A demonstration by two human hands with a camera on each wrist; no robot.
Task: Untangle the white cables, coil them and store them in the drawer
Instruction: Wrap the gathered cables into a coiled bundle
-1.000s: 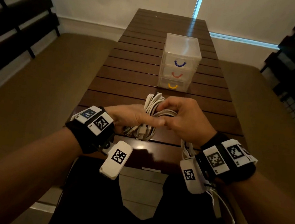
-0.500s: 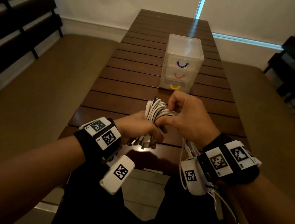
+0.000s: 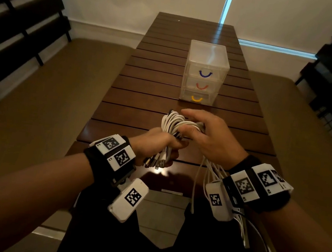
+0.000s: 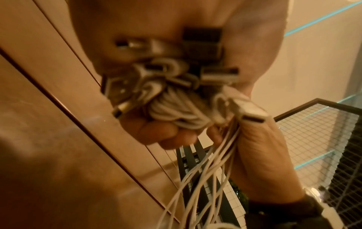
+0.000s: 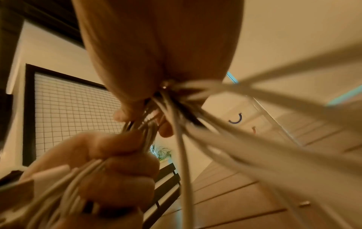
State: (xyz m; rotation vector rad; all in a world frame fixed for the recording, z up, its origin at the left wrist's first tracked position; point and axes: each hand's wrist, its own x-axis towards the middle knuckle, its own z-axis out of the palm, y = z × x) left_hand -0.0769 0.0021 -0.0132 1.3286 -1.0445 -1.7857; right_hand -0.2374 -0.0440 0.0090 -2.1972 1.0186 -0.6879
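- Head view: the left hand [image 3: 154, 145] has its fingers clamped round the lower end of the bundle of white cables [image 3: 171, 124], with the plugs [image 3: 156, 163] sticking out below the fist. The right hand [image 3: 205, 134] curls its fingers over the looped top of the same bundle, thumb pressed against the strands.
- The loose tails [image 3: 202, 183] hang from under the right palm past the table [image 3: 121, 110] edge. They are not yet coiled, and I judge they could snag on the wrist gear or drag loops out of the left fist if pulled quickly.
- The loops above the left fingers look springy; easing either grip could let them fan apart.
- The drawer unit [image 3: 206, 72] stands well beyond the fingertips with all three drawers closed, so a hand must let go to open one.
- The left wrist view alone shows the crowded metal plug ends [image 4: 168, 74] inside the fist, though blurred.
- The right wrist view alone shows strands running out under the right palm [image 5: 160, 46]; blur hides how they cross.
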